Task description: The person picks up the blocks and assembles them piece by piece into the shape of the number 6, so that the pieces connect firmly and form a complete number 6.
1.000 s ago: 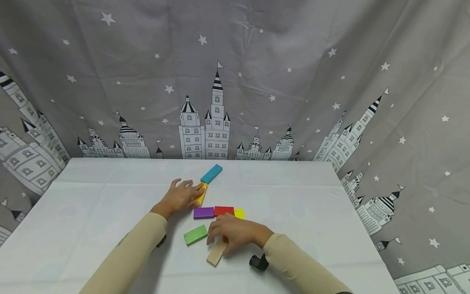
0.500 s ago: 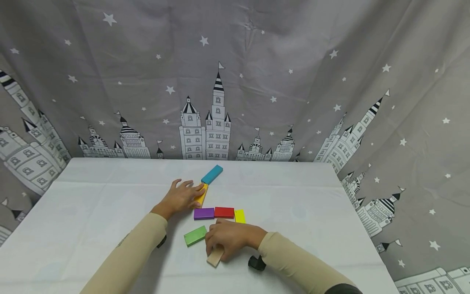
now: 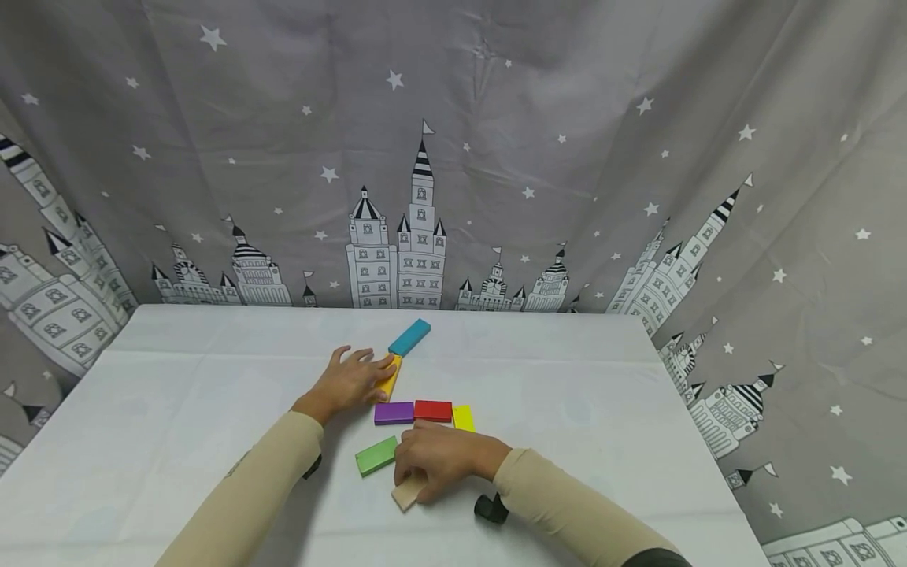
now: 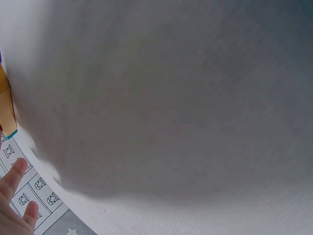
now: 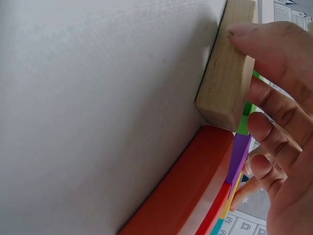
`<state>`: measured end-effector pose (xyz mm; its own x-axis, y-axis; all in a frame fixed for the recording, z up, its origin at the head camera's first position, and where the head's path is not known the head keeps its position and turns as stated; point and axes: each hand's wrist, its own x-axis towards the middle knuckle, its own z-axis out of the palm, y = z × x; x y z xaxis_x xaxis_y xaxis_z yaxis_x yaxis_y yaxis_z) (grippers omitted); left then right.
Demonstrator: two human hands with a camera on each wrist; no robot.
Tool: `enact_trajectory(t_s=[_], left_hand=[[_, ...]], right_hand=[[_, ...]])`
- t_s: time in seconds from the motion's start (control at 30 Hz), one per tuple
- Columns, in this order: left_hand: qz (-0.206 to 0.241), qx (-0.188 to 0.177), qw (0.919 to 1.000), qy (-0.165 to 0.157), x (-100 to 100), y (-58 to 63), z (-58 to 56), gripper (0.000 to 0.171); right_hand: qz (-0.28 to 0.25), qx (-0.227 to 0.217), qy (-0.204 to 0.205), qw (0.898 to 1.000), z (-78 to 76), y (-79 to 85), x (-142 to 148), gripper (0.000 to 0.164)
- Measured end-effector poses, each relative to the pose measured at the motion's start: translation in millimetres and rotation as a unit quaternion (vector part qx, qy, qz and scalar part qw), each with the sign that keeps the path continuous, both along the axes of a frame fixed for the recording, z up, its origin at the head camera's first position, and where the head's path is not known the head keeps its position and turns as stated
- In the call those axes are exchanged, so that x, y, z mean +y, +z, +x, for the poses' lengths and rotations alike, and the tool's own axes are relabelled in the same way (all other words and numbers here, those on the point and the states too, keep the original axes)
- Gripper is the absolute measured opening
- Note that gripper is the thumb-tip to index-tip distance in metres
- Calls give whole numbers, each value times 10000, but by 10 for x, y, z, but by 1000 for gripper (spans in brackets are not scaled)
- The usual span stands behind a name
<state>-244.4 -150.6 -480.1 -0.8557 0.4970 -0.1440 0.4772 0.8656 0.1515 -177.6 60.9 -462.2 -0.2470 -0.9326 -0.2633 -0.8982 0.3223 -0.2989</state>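
Note:
My right hand (image 3: pixel 442 459) grips a plain wooden block (image 3: pixel 406 494) between thumb and fingers. In the right wrist view the thumb presses the face of this wooden block (image 5: pixel 226 63), and its end meets an orange-red block (image 5: pixel 188 178). From the head view that orange-red block is hidden under the right hand. My left hand (image 3: pixel 347 379) rests thumb and fingertips on an orange-yellow block (image 3: pixel 390 382), its other fingers raised. At the far end of that block lies a blue block (image 3: pixel 409 337). The left wrist view catches only the edge of the orange-yellow block (image 4: pixel 6 107).
A purple block (image 3: pixel 394 413), a red block (image 3: pixel 433 410) and a yellow block (image 3: pixel 464 417) form a row beyond the right hand. Close to its fingertips lies a green block (image 3: pixel 377 457). A white cloth (image 3: pixel 581 394) covers the table, with a grey printed curtain (image 3: pixel 538 94) behind.
My right hand has drawn slightly nearer and leftward, taking hold of the wooden block, whose near end has swung a little left. The left hand stays on the orange-yellow block.

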Motion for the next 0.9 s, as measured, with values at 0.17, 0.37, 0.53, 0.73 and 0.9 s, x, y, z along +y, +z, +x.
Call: enact_trajectory(t_s=[0.17,0.37,0.53,0.73,0.9], left_hand=[[-48,9,10000,-5,3,-8,-4,60],[-81,41,9999,-45,-13,-11,-17,60],[-62,5,10000,-24,-13,-20,-22,60],[-73,3,10000,-9,-19,-16,-15,60],[-39,78,9999,-63,-24,-15,-13,59]], right_hand=[[-90,78,-221,9997,-11,-14,-17,28],[-276,170,-441,9985,-54,-30,-24,27],[-404,272,-599,9970,-78,-47,-28,27],[-495,337,-817,9949,-102,-76,-26,29],[-535,343,-972,9932,-131,-93,-26,31]])
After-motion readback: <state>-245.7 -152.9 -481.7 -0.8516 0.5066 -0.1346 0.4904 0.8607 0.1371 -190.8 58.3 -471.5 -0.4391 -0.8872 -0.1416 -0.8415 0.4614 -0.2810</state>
